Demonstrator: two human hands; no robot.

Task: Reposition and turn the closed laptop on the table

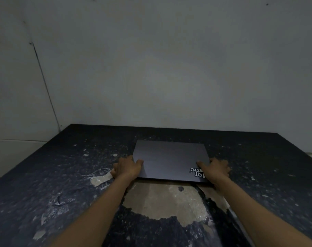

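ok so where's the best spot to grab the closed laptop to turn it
Take the closed laptop by its two short side edges near the front corners, coming in from left and right, as the left hand and right hand do. It lies flat and thin on the table, so thumbs on the lid and fingers at the edge probably give the steadiest grip.
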